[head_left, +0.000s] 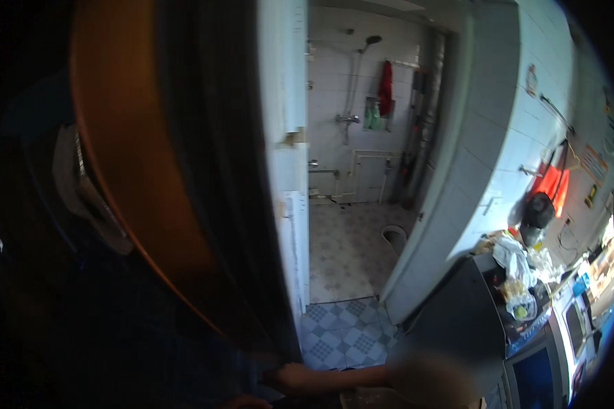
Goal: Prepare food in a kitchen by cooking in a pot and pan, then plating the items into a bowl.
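Note:
At the lower middle, my right hand reaches leftward, its forearm crossing from the right. The fingers point into deep shadow near the foot of a dark upright panel. Whether they grip anything is hidden by the dark. Only a small part of my left hand shows at the bottom edge, below and left of the right one; its fingers cannot be made out. A blurred round patch covers the arm's right end. Under the forearm lies a brownish surface, too dim to name.
A white door frame borders a tiled bathroom with a shower head and squat toilet. Patterned floor tiles lie before it. An orange-brown panel curves along the left. A grey cabinet stands right, with plastic bags atop.

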`<state>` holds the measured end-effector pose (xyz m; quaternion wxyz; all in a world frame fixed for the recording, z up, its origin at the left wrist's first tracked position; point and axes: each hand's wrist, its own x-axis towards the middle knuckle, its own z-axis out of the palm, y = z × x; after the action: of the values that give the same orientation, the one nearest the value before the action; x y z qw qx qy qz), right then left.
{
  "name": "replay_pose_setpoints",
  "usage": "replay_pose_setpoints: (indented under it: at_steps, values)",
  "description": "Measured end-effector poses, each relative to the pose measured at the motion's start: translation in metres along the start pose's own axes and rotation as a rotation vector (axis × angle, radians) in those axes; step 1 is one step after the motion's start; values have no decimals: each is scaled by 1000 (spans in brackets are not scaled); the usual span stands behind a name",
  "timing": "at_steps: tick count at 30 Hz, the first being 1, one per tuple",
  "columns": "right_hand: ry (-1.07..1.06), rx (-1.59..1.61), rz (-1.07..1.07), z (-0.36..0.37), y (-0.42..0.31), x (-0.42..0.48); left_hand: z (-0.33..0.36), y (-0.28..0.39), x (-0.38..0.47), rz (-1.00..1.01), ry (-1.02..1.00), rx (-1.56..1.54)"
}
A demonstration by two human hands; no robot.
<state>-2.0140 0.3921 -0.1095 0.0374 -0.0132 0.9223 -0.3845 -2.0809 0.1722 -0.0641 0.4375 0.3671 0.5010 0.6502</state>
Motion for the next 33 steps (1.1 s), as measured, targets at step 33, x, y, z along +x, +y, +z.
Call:
replay_pose_setpoints:
  at_steps: [33]
  values:
    - [528, -161, 104, 19, -144, 610, -623, 232, 178, 612, 795, 1568]
